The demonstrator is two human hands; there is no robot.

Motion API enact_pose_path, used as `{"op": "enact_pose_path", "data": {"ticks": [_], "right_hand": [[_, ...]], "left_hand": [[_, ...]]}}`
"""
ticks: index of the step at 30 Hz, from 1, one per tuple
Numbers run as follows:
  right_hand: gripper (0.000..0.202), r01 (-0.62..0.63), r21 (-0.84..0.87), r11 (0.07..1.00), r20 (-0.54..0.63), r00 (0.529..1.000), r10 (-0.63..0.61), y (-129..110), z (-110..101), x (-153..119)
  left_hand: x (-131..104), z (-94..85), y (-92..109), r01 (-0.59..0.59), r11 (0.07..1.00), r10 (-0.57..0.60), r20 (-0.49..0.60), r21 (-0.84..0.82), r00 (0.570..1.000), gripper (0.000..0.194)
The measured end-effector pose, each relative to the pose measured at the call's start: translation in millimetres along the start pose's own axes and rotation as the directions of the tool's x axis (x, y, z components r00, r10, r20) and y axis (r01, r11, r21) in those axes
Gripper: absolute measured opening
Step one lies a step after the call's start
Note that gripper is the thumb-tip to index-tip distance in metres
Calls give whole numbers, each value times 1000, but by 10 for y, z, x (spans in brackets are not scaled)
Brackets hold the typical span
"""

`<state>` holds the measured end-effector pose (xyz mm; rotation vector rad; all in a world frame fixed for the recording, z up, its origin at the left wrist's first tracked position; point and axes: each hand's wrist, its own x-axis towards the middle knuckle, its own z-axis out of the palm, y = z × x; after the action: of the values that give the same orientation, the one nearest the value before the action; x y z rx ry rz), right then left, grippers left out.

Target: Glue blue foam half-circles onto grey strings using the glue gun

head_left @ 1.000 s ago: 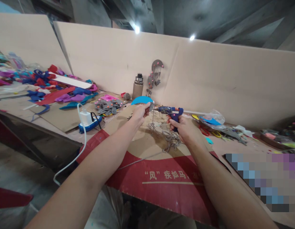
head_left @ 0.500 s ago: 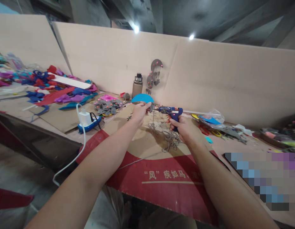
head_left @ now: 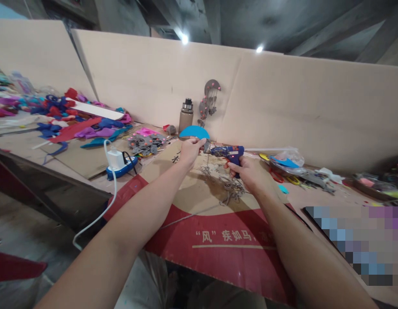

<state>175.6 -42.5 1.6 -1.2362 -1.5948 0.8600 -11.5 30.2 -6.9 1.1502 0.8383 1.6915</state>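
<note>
**Two hands meet at a glue gun, which points to 9 o'clock**

I take the gun as the centre of the clock. At 3 o'clock, on the table, there is a plate (head_left: 283,168); in it I see a blue sheet (head_left: 288,162) and a clear bag (head_left: 291,154). Farther in nearly the same direction stands a bowl (head_left: 368,194), with a pink thing (head_left: 366,182) and some mixed pieces inside, too small to tell. At 10 o'clock a bottle (head_left: 186,122) stands upright, its dark cap on; its contents I cannot tell.

The glue gun (head_left: 229,151) is above the cardboard (head_left: 189,197). Its long axis lies almost level, with the nozzle toward 9 o'clock and the handle down toward 5 o'clock. A pale rod (head_left: 269,149) extends behind it toward 3 o'clock.

The right hand (head_left: 243,168) has its fingers closed around the handle. The left hand (head_left: 190,151), at 9 o'clock, pinches a grey piece (head_left: 207,146) near the nozzle; whether these two touch, I cannot tell. A blue half-round (head_left: 194,132) shows just above this hand, and whether the fingers also grasp it is not clear. At 6 o'clock, loose grey yarn (head_left: 231,191) lies tangled on the cardboard.
</note>
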Motion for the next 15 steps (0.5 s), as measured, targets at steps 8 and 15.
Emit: {"op": "enact_pose_path", "data": {"ticks": [8, 15], "right_hand": [[14, -15, -64, 998, -25, 1000, 14, -93, -5, -43], [16, -80, 230, 970, -75, 992, 100, 213, -133, 125]], "left_hand": [[1, 0, 5, -43, 998, 44, -29, 53, 999, 28], [64, -27, 43, 248, 937, -271, -64, -248, 960, 18]]}}
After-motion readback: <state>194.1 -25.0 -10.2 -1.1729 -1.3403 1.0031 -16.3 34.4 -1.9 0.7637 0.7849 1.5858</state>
